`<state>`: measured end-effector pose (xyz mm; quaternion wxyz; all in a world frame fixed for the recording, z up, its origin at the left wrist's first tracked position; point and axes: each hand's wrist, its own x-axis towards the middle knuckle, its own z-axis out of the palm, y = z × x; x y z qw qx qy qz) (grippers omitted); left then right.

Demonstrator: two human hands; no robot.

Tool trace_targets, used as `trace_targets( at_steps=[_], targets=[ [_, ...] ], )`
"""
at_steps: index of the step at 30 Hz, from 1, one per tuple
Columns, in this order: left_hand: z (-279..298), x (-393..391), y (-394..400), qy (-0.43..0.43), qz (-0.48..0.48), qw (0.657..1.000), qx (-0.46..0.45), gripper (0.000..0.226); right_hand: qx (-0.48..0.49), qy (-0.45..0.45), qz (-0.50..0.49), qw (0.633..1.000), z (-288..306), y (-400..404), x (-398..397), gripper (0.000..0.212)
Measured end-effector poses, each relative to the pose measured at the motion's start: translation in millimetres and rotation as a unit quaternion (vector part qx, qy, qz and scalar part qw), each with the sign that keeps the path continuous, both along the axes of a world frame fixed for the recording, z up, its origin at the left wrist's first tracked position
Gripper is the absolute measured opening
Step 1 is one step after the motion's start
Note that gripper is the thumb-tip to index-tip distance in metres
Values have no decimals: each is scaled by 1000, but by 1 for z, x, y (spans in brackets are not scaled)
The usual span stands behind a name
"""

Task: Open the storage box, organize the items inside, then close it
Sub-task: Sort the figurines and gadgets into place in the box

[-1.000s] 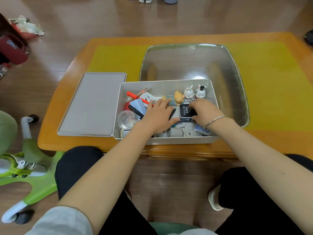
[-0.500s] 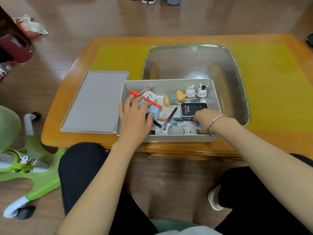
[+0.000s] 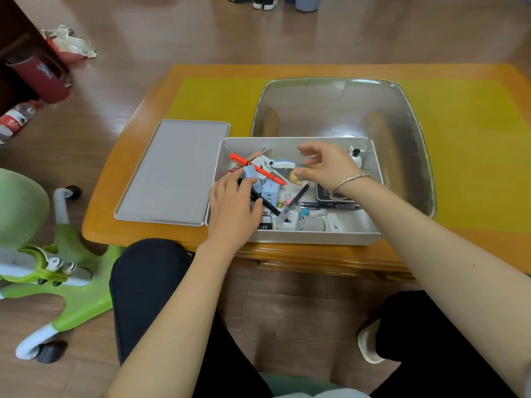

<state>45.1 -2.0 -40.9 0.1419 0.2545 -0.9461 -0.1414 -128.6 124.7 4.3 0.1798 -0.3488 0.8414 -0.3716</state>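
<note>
Head view: the right hand (image 3: 330, 165) has lifted from the box's near right corner to above the toys — fingers loosely spread, holding nothing. The left hand (image 3: 234, 202) stays low, fingertips touching a blue block (image 3: 249, 172) inside the open box (image 3: 316, 237) at the table's near edge, lid (image 3: 172, 170) just left.

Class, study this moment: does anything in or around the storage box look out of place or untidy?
Yes. Inside the open storage box, items lie jumbled: an orange pen slants across blue blocks, and dark pens cross at odd angles. The lid lies flat beside it.
</note>
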Motion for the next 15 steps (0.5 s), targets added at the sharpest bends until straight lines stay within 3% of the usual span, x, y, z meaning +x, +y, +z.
trace_targets(
  at_steps=[2,4,8,12,15],
  targets=[
    [0,0,-1,3,0,1000,2,44,43,74,22,996,2,11,-5,43],
    [-1,1,-1,9,-2,1000,1,43,120,90,79,985,2,30,-11,41],
    [-1,0,2,8,14,1000,-11,42,340,87,220,910,-4,54,-9,67],
    [-1,0,5,0,53,998,-14,42,316,115,267,903,-21,46,3,70],
    [-1,-1,4,-21,55,998,2,45,311,163,291,890,-29,36,8,52]
  ],
)
